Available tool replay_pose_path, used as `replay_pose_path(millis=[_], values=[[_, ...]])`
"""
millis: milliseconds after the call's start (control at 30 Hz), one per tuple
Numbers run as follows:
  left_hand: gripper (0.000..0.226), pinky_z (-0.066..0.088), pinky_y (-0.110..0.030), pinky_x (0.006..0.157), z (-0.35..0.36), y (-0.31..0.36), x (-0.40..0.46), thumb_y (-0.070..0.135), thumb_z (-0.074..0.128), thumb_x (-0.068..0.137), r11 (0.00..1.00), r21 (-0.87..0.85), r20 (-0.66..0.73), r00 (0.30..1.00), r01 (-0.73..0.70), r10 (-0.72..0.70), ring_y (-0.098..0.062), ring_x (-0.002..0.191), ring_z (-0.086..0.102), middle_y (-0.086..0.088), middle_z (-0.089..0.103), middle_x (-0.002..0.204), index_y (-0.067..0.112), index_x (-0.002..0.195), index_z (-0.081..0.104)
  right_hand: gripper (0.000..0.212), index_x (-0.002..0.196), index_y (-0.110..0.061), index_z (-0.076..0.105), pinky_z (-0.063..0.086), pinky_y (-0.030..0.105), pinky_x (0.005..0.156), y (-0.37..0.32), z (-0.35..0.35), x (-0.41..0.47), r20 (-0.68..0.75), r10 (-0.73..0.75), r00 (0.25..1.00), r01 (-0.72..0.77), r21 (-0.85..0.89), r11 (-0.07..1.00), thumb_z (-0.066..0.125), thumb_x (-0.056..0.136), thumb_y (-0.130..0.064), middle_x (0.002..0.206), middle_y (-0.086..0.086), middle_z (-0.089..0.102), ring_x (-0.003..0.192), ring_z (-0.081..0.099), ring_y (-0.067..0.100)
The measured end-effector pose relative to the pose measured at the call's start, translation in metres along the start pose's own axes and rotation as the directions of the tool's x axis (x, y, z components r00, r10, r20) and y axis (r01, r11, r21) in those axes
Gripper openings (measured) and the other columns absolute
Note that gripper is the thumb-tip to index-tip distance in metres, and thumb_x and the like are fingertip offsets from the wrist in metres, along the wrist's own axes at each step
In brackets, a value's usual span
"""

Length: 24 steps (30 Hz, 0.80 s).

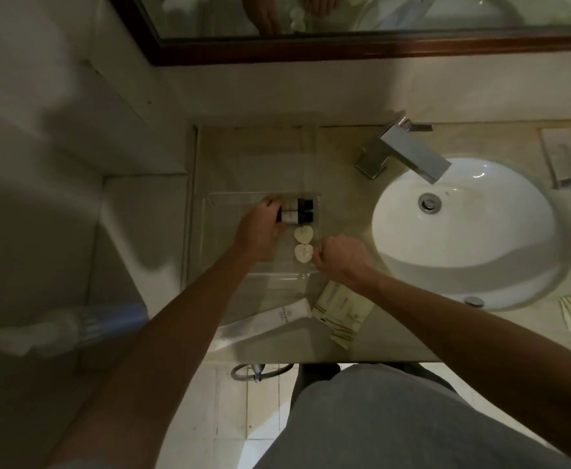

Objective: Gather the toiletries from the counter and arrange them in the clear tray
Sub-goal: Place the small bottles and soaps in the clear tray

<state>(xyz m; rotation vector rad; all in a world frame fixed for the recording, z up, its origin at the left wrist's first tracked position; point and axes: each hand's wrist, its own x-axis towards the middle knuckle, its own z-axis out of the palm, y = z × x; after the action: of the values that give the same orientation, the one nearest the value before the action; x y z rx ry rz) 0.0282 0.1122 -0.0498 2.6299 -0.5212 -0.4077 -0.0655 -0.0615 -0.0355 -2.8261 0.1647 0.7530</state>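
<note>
The clear tray (209, 238) sits on the surface (345, 147) left of the sink (463, 231), and already holds two small dark-capped bottles (294, 211) lying side by side at its far end, with two heart-shaped soaps (303, 243) in a row just nearer. The left hand (260, 228) reaches into the tray, its fingers curled at the bottles' ends; it seems to be nudging or holding them, though the grip is partly hidden. The right hand (341, 255) curls its fingers over the tray's right wall, seemingly steadying it. Still outside, near the surface's front edge, lie a white tube (263, 321) and a paper sachet (341, 311); more packets rest well apart beyond the sink. The bottles look light, stiff and smooth, likely to roll, so best pinched across the body. The tube is probably soft; take it mid-length. The sachet looks flat and flimsy, easiest lifted by an edge.
</note>
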Motion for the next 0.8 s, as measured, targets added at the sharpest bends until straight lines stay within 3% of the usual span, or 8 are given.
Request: replay_pose_path(millis=[133, 267, 367, 467, 600, 667, 800], values=[[0.046, 0.047, -0.034, 0.086, 0.001, -0.003, 0.002, 0.015, 0.068, 0.086, 0.999, -0.031, -0.019, 0.999, -0.035, 0.035, -0.030, 0.105, 0.061, -0.014, 0.063, 0.121, 0.010, 0.130, 0.056, 0.046, 0.066, -0.020, 0.057, 0.036, 0.023, 0.039, 0.005, 0.004, 0.004, 0.008, -0.030, 1.000, 0.030, 0.016, 0.999, 0.037, 0.101, -0.043, 0.056, -0.004, 0.054, 0.043, 0.049, 0.011], [0.046, 0.045, -0.029, 0.083, 0.002, -0.005, 0.000, 0.020, 0.072, 0.082, 0.994, -0.105, -0.045, 0.999, -0.006, 0.001, -0.024, 0.103, 0.063, -0.008, 0.064, 0.118, 0.016, 0.126, 0.058, 0.046, 0.071, -0.020, 0.057, 0.048, 0.026, 0.044, 0.009, -0.002, 0.003, 0.034, -0.079, 0.996, 0.078, 0.019, 0.997, 0.037, 0.102, -0.047, 0.060, -0.002, 0.059, 0.046, 0.052, 0.012], [0.047, 0.049, -0.027, 0.075, 0.004, -0.001, -0.019, 0.027, 0.074, 0.082, 0.996, -0.085, -0.144, 0.989, 0.007, -0.019, -0.018, 0.094, 0.062, -0.003, 0.061, 0.117, 0.016, 0.124, 0.057, 0.045, 0.072, -0.021, 0.057, 0.046, 0.024, 0.046, 0.026, -0.013, 0.000, -0.090, -0.189, 0.978, 0.188, -0.023, 0.982, 0.037, 0.101, -0.050, 0.062, -0.003, 0.060, 0.048, 0.054, 0.012], [0.039, 0.052, -0.031, 0.065, 0.020, 0.007, -0.042, 0.041, 0.070, 0.084, 0.998, -0.018, -0.069, 0.996, -0.058, 0.056, -0.018, 0.081, 0.062, -0.001, 0.064, 0.102, 0.017, 0.113, 0.060, 0.023, 0.088, -0.018, 0.059, 0.050, 0.029, 0.053, 0.060, -0.017, -0.009, -0.087, -0.336, 0.938, 0.320, -0.160, 0.934, 0.046, 0.098, -0.035, 0.080, -0.001, 0.062, 0.060, 0.055, 0.015], [0.034, 0.055, -0.035, 0.067, 0.035, 0.025, -0.051, 0.039, 0.077, 0.078, 0.949, -0.260, 0.048, 0.984, 0.180, -0.173, -0.014, 0.076, 0.064, 0.002, 0.068, 0.086, 0.016, 0.100, 0.063, 0.011, 0.096, -0.021, 0.063, 0.044, 0.028, 0.060, 0.115, -0.005, -0.024, -0.038, -0.430, 0.902, 0.415, -0.199, 0.888, 0.061, 0.087, -0.027, 0.095, -0.003, 0.059, 0.079, 0.057, 0.018], [0.034, 0.049, -0.027, 0.062, 0.039, 0.032, -0.053, 0.038, 0.078, 0.077, 0.926, -0.285, 0.035, 0.968, 0.246, -0.247, -0.013, 0.074, 0.064, 0.006, 0.065, 0.080, 0.016, 0.098, 0.063, 0.009, 0.092, -0.021, 0.062, 0.041, 0.026, 0.059, 0.134, 0.000, -0.033, -0.051, -0.421, 0.906, 0.405, -0.188, 0.895, 0.065, 0.084, -0.025, 0.092, -0.003, 0.059, 0.077, 0.057, 0.018], [0.027, 0.039, -0.019, 0.057, 0.037, 0.037, -0.048, 0.045, 0.071, 0.081, 0.907, -0.257, -0.031, 0.935, 0.333, -0.353, -0.010, 0.070, 0.061, 0.010, 0.062, 0.076, 0.020, 0.091, 0.065, 0.016, 0.102, -0.021, 0.066, 0.050, 0.028, 0.067, 0.151, 0.003, -0.044, -0.030, -0.364, 0.931, 0.355, -0.166, 0.920, 0.062, 0.090, -0.030, 0.100, -0.002, 0.060, 0.085, 0.058, 0.017]])
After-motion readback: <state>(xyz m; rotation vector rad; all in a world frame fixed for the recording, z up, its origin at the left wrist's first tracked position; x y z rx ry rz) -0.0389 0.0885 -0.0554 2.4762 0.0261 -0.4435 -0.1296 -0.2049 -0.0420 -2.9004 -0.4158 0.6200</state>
